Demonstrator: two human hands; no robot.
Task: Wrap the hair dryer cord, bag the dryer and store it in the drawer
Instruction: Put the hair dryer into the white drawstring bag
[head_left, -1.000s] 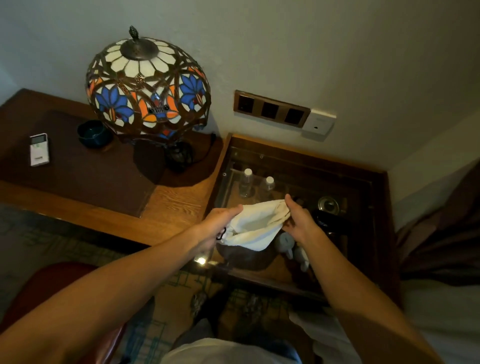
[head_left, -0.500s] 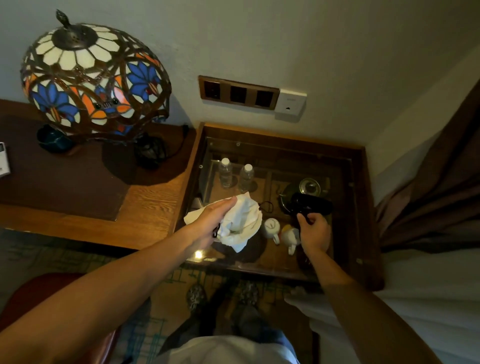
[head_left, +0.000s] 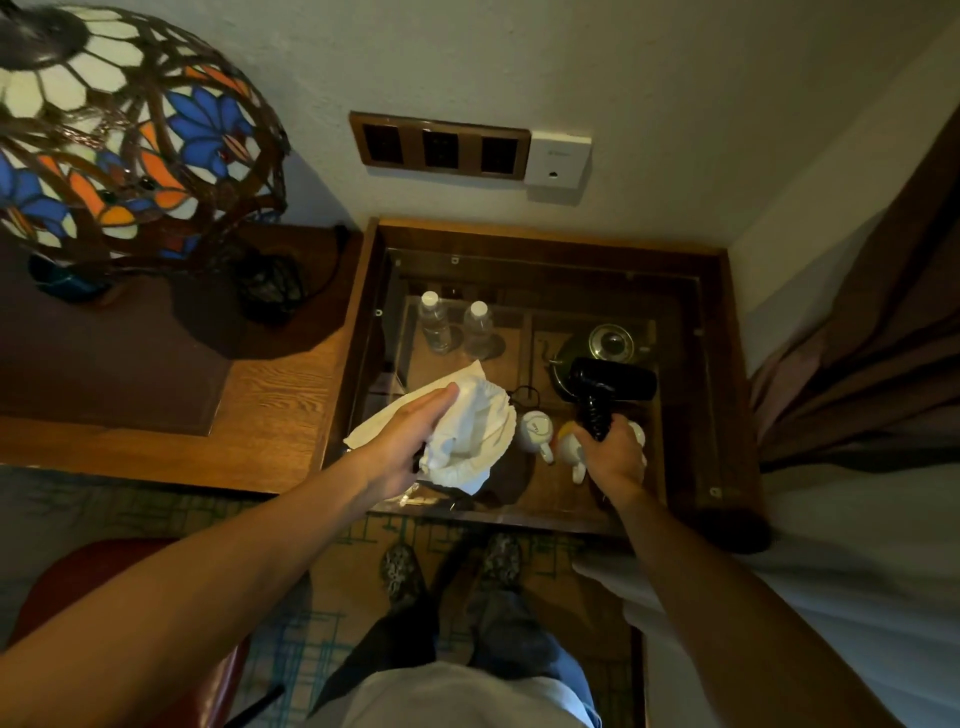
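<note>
A black hair dryer (head_left: 612, 387) is held above the glass-topped wooden cabinet (head_left: 727, 374), its barrel lying sideways. My right hand (head_left: 613, 457) grips its handle, which has the dark cord coiled around it. My left hand (head_left: 410, 441) holds a white drawstring cloth bag (head_left: 475, 431), bunched and partly open, to the left of the dryer. The bag and the dryer are apart. No drawer front is visible from here.
Under the glass stand two water bottles (head_left: 457, 325), a kettle (head_left: 602, 345) and white cups (head_left: 537, 434). A stained-glass lamp (head_left: 119, 130) stands on the wooden desk (head_left: 270, 410) at left. Wall sockets (head_left: 441, 145) are behind, a curtain (head_left: 872, 338) and white bedding (head_left: 852, 571) at right.
My right hand let go of the bag, reached right to the hair dryer and now holds it by the handle. The left hand kept the bag. The view shifted right.
</note>
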